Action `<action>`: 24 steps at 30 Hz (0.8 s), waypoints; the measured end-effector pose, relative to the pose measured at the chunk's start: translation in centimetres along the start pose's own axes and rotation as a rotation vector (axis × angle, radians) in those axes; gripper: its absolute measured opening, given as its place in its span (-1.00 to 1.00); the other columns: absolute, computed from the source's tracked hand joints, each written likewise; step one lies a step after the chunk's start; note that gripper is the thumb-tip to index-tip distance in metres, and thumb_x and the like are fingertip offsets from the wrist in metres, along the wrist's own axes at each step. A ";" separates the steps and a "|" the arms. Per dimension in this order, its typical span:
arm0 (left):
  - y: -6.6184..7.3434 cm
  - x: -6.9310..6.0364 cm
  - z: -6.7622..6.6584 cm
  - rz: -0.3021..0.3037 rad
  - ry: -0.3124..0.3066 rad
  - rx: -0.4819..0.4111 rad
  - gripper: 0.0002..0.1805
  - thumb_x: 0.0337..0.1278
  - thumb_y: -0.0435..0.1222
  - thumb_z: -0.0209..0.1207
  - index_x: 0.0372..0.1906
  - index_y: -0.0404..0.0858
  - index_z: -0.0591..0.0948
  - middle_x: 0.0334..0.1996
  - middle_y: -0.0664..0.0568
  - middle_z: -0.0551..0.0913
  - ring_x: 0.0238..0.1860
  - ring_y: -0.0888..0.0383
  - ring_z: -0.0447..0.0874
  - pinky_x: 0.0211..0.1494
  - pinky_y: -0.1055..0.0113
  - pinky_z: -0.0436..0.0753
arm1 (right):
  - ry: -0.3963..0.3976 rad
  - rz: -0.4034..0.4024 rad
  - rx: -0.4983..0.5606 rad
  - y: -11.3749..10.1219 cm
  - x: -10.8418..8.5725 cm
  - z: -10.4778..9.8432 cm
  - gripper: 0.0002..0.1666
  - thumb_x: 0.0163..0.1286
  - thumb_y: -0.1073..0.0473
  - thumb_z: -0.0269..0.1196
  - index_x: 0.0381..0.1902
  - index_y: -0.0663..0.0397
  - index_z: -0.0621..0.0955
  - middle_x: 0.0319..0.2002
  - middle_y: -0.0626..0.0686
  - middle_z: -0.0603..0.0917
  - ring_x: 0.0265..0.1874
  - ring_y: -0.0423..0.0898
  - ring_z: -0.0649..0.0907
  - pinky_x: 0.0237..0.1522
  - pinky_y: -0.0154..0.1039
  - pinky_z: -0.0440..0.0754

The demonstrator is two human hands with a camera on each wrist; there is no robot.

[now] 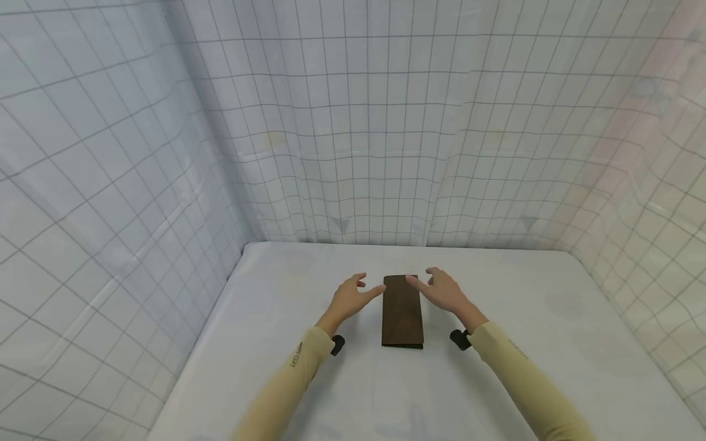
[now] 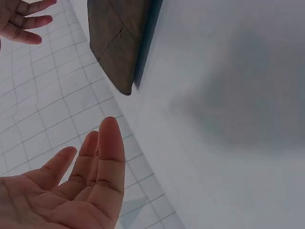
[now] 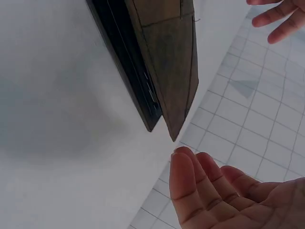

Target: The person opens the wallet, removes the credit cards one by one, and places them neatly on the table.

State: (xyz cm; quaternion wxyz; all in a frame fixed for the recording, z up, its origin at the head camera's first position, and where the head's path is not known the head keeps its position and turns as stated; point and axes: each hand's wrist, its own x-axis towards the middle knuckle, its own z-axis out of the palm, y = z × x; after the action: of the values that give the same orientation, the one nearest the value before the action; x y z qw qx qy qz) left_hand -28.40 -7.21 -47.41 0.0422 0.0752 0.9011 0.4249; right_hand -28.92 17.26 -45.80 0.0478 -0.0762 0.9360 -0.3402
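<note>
A long, folded brown wallet (image 1: 402, 312) lies on the white table, its long sides running toward the back. Its stitched brown cover shows in the right wrist view, slightly parted from a dark inner layer (image 3: 126, 62). My left hand (image 1: 350, 297) hovers at the wallet's left side, thumb reaching toward its edge, fingers relaxed and holding nothing. Opposite it, my right hand (image 1: 443, 291) is raised by the far right corner, its thumb overlapping the wallet in the head view. Both wrist views show a gap between the fingertips and the wallet (image 2: 119, 38).
A white cover spreads over the table (image 1: 265, 306). White sheeting with a grey grid stands as walls at the back (image 1: 397, 153), left (image 1: 110, 184) and right (image 1: 662, 202). Black devices (image 1: 337, 345) sit at both wrists, below the pale yellow sleeves (image 1: 287, 373).
</note>
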 end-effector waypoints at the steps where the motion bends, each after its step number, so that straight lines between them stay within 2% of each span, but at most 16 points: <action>1: -0.2 0.0 0.4 -0.014 -0.003 -0.011 -0.07 0.04 0.28 0.14 0.36 -0.28 0.31 0.09 -0.19 0.52 0.09 -0.15 0.48 0.03 -0.02 0.48 | -0.006 0.013 0.015 0.2 0.1 0.3 0.10 0.28 -0.47 0.00 0.32 0.43 0.23 0.03 0.36 0.52 -0.03 0.21 0.55 -0.11 0.10 0.52; 6: -1.4 0.1 2.2 -0.069 -0.019 -0.056 -0.08 0.04 0.27 0.16 0.30 -0.35 0.36 0.02 -0.19 0.56 0.01 -0.11 0.53 -0.03 0.05 0.52 | -0.054 0.105 0.058 1.5 0.3 1.8 0.13 0.24 -0.51 0.00 0.29 0.43 0.27 -0.04 0.32 0.57 -0.15 0.15 0.61 -0.17 0.04 0.55; 11: -2.3 0.0 3.5 -0.108 -0.031 -0.086 -0.11 0.05 0.24 0.18 0.26 -0.39 0.39 0.00 -0.20 0.57 -0.14 -0.02 0.61 -0.05 0.09 0.53 | -0.117 0.178 0.075 2.5 0.4 3.1 0.17 0.19 -0.55 0.00 0.26 0.45 0.27 -0.31 0.21 0.60 -0.42 0.05 0.61 -0.32 -0.06 0.55; 17: -3.2 -0.1 4.6 -0.119 -0.029 -0.097 -0.20 0.07 0.13 0.24 0.18 -0.45 0.45 -0.07 -0.21 0.61 -0.50 0.12 0.62 -0.25 0.21 0.58 | -0.133 0.206 0.071 3.4 0.2 4.5 0.14 0.21 -0.53 0.02 0.21 0.48 0.31 -0.32 0.16 0.60 -0.39 -0.02 0.61 -0.23 -0.01 0.55; 24: -3.1 0.0 5.2 -0.093 -0.023 -0.082 -0.41 0.07 0.01 0.30 -0.02 -0.43 0.58 -0.25 -0.14 0.67 -0.62 0.20 0.54 -0.44 0.33 0.51 | -0.118 0.187 0.063 3.7 0.0 5.2 -0.02 0.27 -0.37 0.13 0.16 0.49 0.34 -0.31 0.16 0.59 -0.42 -0.03 0.59 -0.34 -0.11 0.54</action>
State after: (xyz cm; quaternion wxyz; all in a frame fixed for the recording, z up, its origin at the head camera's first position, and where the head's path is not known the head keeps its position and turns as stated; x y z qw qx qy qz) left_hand -28.00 -5.23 -53.12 0.0754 0.0364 0.8850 0.4580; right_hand -28.54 16.73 -52.15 0.1370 -0.0069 0.9234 -0.3585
